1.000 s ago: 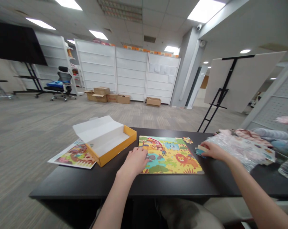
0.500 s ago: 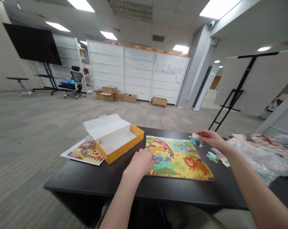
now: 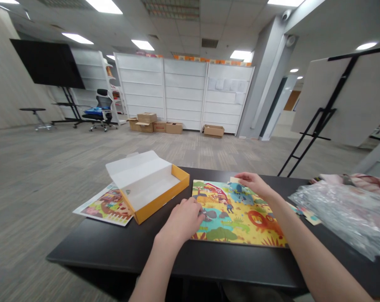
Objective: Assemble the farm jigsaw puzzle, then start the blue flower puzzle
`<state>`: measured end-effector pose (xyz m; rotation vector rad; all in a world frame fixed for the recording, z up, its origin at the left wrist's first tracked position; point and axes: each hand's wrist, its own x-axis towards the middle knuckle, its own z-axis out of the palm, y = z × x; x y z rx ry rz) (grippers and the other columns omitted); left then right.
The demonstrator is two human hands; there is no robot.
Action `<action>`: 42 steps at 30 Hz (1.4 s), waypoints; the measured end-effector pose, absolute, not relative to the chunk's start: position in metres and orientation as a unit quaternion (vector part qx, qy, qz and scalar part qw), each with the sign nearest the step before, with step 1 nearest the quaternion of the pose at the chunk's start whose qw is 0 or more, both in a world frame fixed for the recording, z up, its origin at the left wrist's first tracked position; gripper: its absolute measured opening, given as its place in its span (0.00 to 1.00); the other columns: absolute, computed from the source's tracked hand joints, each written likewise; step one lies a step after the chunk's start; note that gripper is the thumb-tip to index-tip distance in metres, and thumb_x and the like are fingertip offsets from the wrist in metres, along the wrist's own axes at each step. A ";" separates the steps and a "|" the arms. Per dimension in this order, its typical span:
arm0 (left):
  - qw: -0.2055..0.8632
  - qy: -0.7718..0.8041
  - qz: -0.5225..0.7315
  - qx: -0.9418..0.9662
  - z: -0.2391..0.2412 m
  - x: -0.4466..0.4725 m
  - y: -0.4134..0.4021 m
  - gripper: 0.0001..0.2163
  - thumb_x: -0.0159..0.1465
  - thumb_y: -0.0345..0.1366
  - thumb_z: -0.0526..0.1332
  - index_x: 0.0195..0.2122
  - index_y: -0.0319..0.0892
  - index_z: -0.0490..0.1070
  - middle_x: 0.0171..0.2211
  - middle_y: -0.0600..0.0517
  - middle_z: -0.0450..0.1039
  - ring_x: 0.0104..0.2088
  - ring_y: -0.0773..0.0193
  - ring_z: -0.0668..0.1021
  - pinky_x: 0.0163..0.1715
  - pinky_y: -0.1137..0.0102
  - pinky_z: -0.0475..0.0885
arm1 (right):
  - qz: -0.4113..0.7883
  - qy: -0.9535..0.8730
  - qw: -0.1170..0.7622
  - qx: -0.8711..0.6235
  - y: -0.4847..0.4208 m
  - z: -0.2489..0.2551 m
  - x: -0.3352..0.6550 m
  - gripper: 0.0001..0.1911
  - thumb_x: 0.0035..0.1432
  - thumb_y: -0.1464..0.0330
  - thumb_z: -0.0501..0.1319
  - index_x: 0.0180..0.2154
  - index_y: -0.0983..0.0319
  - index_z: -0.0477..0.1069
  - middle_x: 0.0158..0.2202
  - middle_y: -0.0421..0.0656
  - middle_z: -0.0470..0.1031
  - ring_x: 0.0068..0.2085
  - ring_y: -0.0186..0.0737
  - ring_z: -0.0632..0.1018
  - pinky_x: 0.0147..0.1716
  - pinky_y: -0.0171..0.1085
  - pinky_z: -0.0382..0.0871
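A colourful animal jigsaw puzzle (image 3: 240, 220) lies on the black table (image 3: 121, 243) in front of me. My left hand (image 3: 183, 218) rests on the puzzle's left edge, fingers curled down onto it. My right hand (image 3: 254, 183) reaches over the puzzle's far edge and pinches a puzzle piece (image 3: 234, 180) against the top of the picture. A few loose puzzle pieces (image 3: 308, 214) lie to the right of the puzzle.
An open yellow box (image 3: 152, 184) with a white lid stands left of the puzzle, over a printed picture sheet (image 3: 103, 206). Crinkled clear plastic wrap (image 3: 344, 214) and folded cloth (image 3: 360, 181) sit at the right. Beyond the table are an easel (image 3: 316, 121), cardboard boxes and an office chair.
My right hand picked a piece from the loose pile at the right and carried it left to the puzzle's far edge. The left hand stayed in place.
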<state>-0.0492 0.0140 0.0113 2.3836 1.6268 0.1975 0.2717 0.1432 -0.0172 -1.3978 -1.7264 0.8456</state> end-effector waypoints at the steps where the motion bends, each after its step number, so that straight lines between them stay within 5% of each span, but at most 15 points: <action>1: 0.123 0.558 0.066 0.818 0.011 -0.048 0.014 0.14 0.69 0.40 0.55 0.46 0.44 0.78 0.49 0.44 0.75 0.49 0.49 0.77 0.46 0.60 0.74 | 0.326 -0.672 0.372 -0.550 0.144 -0.019 0.270 0.19 0.52 0.57 0.67 0.41 0.64 0.78 0.40 0.48 0.83 0.39 0.43 0.82 0.42 0.41 0.76; 10: 0.121 0.564 0.056 0.815 0.014 -0.044 0.013 0.13 0.69 0.39 0.55 0.45 0.43 0.78 0.49 0.44 0.74 0.49 0.50 0.77 0.47 0.60 0.74 | 0.340 -0.673 0.368 -0.544 0.145 -0.025 0.258 0.18 0.50 0.73 0.64 0.46 0.64 0.77 0.42 0.48 0.84 0.43 0.44 0.83 0.48 0.42 0.77; 22: 0.127 0.563 0.056 0.815 0.016 -0.044 0.011 0.13 0.69 0.39 0.54 0.45 0.42 0.77 0.50 0.43 0.74 0.50 0.50 0.76 0.49 0.60 0.73 | 0.405 -0.659 0.389 -0.500 0.147 -0.032 0.269 0.18 0.48 0.69 0.68 0.43 0.61 0.79 0.43 0.47 0.84 0.45 0.46 0.83 0.50 0.43 0.77; 27: 0.125 0.569 0.056 0.811 0.016 -0.042 0.011 0.13 0.69 0.39 0.55 0.45 0.42 0.78 0.50 0.42 0.74 0.50 0.50 0.76 0.48 0.60 0.73 | 0.309 -0.709 0.335 -0.538 0.149 -0.035 0.266 0.24 0.46 0.77 0.61 0.48 0.63 0.79 0.40 0.45 0.83 0.39 0.41 0.82 0.44 0.39 0.78; 32: 0.126 0.572 0.054 0.809 0.015 -0.040 0.011 0.13 0.69 0.39 0.56 0.45 0.41 0.78 0.50 0.42 0.74 0.50 0.49 0.76 0.48 0.60 0.73 | 0.179 -0.742 0.257 -0.592 0.146 -0.036 0.262 0.31 0.46 0.79 0.59 0.54 0.63 0.77 0.48 0.49 0.80 0.40 0.41 0.81 0.45 0.38 0.76; 42: 0.126 0.576 0.060 0.805 0.017 -0.038 0.011 0.12 0.69 0.39 0.55 0.43 0.42 0.77 0.49 0.43 0.74 0.49 0.50 0.76 0.48 0.60 0.73 | 0.064 -0.815 0.152 -0.555 0.140 -0.031 0.255 0.22 0.53 0.79 0.57 0.47 0.62 0.81 0.52 0.49 0.80 0.52 0.48 0.79 0.57 0.41 0.69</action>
